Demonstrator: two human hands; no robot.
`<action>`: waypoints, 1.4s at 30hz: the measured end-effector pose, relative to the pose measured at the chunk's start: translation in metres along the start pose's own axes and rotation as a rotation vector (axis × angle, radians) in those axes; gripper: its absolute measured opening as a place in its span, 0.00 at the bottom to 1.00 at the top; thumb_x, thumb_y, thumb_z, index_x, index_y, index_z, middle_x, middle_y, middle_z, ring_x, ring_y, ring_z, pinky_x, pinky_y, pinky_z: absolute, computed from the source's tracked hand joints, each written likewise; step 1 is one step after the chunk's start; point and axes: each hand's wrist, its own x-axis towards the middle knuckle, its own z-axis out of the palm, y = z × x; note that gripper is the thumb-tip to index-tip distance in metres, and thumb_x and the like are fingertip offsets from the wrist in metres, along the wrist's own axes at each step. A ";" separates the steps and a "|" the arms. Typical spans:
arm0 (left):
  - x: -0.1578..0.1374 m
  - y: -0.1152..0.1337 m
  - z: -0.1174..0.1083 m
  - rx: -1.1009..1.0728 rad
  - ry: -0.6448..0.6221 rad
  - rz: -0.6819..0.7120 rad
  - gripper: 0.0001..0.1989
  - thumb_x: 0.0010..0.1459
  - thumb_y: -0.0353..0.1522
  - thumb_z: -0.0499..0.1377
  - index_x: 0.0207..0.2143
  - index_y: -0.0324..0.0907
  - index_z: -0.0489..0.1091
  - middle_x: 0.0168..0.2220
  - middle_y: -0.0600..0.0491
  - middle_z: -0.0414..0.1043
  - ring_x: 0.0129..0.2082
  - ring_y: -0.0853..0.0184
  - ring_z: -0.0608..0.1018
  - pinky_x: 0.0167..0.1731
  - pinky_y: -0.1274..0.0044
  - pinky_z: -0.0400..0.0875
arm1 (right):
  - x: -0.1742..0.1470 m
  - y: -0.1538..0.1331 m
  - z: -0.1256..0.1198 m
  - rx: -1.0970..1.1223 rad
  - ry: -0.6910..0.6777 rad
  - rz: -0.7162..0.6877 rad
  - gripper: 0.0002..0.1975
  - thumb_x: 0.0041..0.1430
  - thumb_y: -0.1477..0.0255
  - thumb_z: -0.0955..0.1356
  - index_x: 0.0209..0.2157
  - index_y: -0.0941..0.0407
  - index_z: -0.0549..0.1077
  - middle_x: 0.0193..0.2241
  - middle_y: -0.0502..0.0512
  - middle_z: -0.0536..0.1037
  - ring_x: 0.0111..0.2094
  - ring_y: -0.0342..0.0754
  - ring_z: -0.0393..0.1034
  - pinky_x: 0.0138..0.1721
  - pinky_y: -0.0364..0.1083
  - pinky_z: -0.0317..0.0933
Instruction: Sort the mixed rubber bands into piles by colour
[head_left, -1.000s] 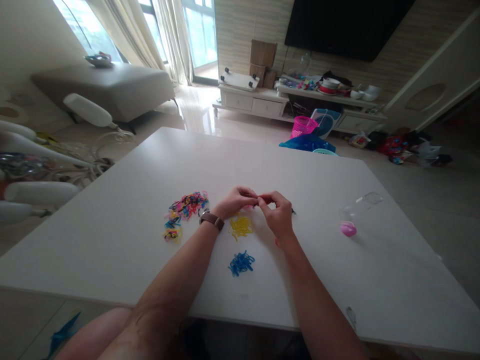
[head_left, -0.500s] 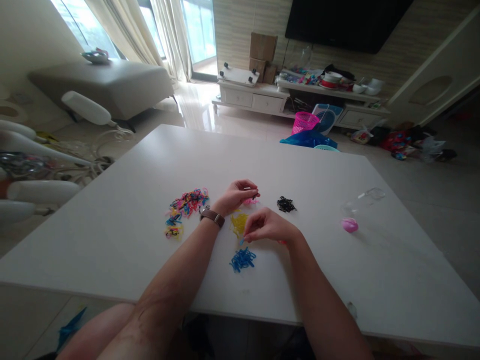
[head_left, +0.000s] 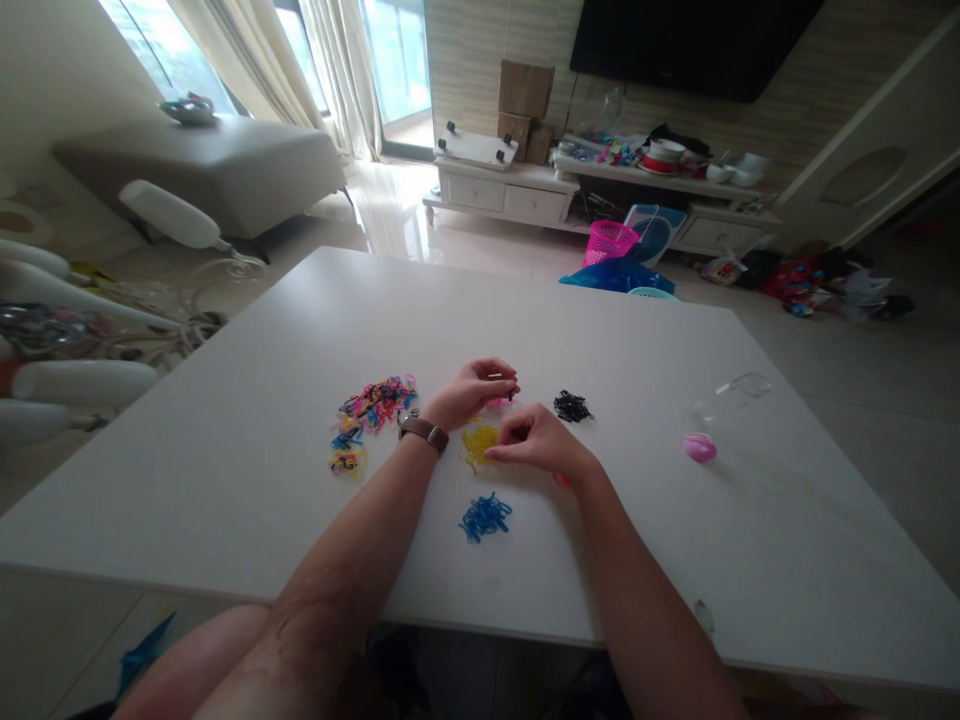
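Thumb and fingers of my left hand (head_left: 480,388) are pinched on a small black rubber band (head_left: 512,396). Below that hand lies a small pink pile of rubber bands (head_left: 498,404), partly hidden. My right hand (head_left: 541,442) hovers at the right side of the yellow rubber bands (head_left: 478,447), its thumb apart from the curled fingers and nothing visible between them. Nearer me is a pile of blue rubber bands (head_left: 486,517). Black rubber bands (head_left: 572,406) lie right of my hands. A few red ones (head_left: 562,480) peek out beside my right wrist. Left of my watch spreads a mixed-colour heap (head_left: 377,404).
On the right side of the white table (head_left: 600,345) are a pink egg-shaped object (head_left: 700,448) and a clear plastic container (head_left: 724,398). A small clear piece (head_left: 703,617) lies near the front edge. A white lamp frame (head_left: 172,215) stands off the table's left side.
The light blue band that my right hand pinched no longer shows in it. Its thumb and fingers have parted and moved up slightly. My left hand has stayed in place.
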 end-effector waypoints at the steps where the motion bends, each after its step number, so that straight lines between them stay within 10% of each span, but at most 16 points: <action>1: 0.000 0.000 0.000 -0.003 -0.001 0.002 0.16 0.40 0.30 0.76 0.32 0.37 0.76 0.30 0.53 0.77 0.28 0.70 0.79 0.31 0.79 0.72 | 0.001 0.000 0.000 -0.004 0.167 -0.057 0.15 0.49 0.63 0.76 0.21 0.58 0.74 0.17 0.46 0.68 0.20 0.39 0.57 0.22 0.42 0.50; 5: -0.001 0.002 0.002 -0.008 -0.006 -0.008 0.16 0.40 0.30 0.75 0.32 0.37 0.76 0.29 0.53 0.76 0.27 0.71 0.78 0.28 0.80 0.70 | 0.008 0.005 -0.001 -0.141 0.645 -0.223 0.09 0.50 0.66 0.76 0.28 0.56 0.76 0.26 0.49 0.74 0.25 0.42 0.65 0.26 0.42 0.61; 18: 0.000 0.004 0.000 -0.042 0.017 -0.012 0.15 0.42 0.30 0.75 0.33 0.37 0.77 0.30 0.52 0.77 0.30 0.72 0.80 0.35 0.80 0.74 | 0.009 0.025 -0.026 -0.298 0.885 -0.051 0.05 0.54 0.70 0.70 0.31 0.55 0.78 0.28 0.53 0.80 0.28 0.47 0.74 0.33 0.46 0.68; 29: 0.002 0.005 0.000 -0.054 0.054 0.010 0.15 0.43 0.32 0.74 0.34 0.38 0.76 0.30 0.53 0.76 0.30 0.72 0.79 0.37 0.79 0.75 | -0.005 0.043 -0.059 -0.613 0.845 0.321 0.07 0.46 0.74 0.68 0.30 0.53 0.76 0.26 0.52 0.80 0.29 0.49 0.70 0.32 0.47 0.59; 42: -0.001 0.019 0.009 0.182 0.181 0.079 0.14 0.43 0.34 0.72 0.31 0.37 0.75 0.28 0.53 0.75 0.27 0.71 0.78 0.34 0.77 0.73 | 0.002 0.033 -0.046 -0.704 0.891 0.195 0.04 0.51 0.71 0.69 0.31 0.53 0.76 0.32 0.53 0.78 0.30 0.49 0.68 0.35 0.48 0.58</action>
